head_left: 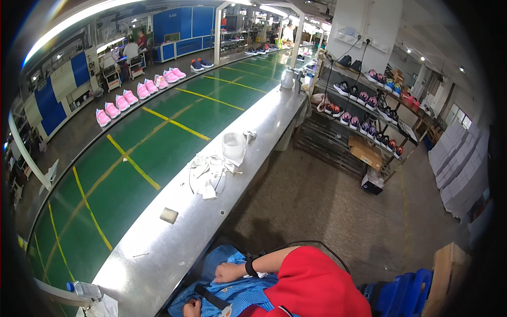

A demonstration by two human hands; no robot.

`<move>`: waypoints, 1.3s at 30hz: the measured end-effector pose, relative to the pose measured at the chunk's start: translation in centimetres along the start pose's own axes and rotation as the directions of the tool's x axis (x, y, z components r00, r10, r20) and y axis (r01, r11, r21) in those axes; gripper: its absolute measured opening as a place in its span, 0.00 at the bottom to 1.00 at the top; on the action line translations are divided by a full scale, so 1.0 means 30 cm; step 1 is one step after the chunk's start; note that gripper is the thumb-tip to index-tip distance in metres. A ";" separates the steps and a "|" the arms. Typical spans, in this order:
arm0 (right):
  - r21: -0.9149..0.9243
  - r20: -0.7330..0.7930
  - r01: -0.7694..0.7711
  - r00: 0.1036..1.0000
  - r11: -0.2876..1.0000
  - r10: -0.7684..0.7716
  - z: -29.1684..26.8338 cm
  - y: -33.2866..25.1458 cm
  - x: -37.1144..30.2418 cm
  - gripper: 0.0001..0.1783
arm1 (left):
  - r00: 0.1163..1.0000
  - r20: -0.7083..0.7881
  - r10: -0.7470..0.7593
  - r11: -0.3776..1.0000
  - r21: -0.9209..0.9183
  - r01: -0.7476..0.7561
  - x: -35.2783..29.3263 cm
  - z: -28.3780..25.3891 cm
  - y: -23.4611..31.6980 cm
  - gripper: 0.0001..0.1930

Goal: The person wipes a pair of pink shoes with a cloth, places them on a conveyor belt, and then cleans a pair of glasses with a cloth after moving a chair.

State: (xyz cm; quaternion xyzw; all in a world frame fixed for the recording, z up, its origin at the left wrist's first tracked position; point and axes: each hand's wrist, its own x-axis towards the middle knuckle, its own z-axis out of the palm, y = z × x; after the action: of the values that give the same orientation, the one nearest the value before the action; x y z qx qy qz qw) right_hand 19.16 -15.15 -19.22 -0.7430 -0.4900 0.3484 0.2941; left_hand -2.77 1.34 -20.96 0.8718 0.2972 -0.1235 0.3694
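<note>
My right hand [229, 272], with a black band [251, 267] at the wrist, rests on the blue apron [248, 290] over my lap. Its fingers are curled closed, and nothing shows in them. Close to the lower edge lies my left hand [191, 308], also on the lap, fingers curled and partly cut off; no object shows in it. Both hands are apart from the metal bench [158, 253] beside me. On that bench are a grey-beige pad [169, 215], a pile of white scraps [206, 177] and a translucent cup [232, 145].
A green conveyor [127, 174] with yellow lines runs past the bench, with pink shoes [122, 102] along its far edge. A bottle with a blue cap [84, 289] stands at the near end. Shoe racks [364, 113], stacked white sheets [459, 164] and blue plastic crates [404, 293] are at right.
</note>
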 end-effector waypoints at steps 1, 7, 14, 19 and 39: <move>0.019 0.007 -0.007 1.000 1.000 0.007 -0.003 -0.001 0.001 0.20 | 0.993 -0.069 0.095 0.990 -0.102 -0.102 -0.001 0.002 0.000 0.25; 0.076 -0.005 0.058 0.998 0.995 -0.058 -0.014 0.014 0.002 0.19 | 0.992 -0.010 0.124 0.992 0.017 -0.123 0.044 0.001 -0.026 0.13; 0.157 0.091 0.034 0.995 0.987 -0.049 -0.064 0.008 -0.022 0.20 | 0.883 0.111 0.456 0.874 0.132 -0.468 -0.011 -0.180 0.282 0.07; 0.174 0.022 0.065 0.997 0.983 -0.070 -0.050 0.029 -0.042 0.21 | 0.784 -0.230 0.576 0.734 -0.275 -0.620 -0.050 -0.339 0.526 0.02; 0.177 -0.090 -0.097 0.989 0.980 0.114 -0.054 -0.010 -0.047 0.22 | 0.087 -0.326 0.942 -0.212 -0.772 -0.599 -0.332 -0.775 1.048 0.28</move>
State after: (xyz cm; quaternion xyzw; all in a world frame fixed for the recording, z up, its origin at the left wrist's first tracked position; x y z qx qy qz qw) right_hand 19.92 -16.53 -17.70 -0.7562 -0.4029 0.3670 0.3623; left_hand 8.39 -3.55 17.51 0.5271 -0.4056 0.1221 0.7367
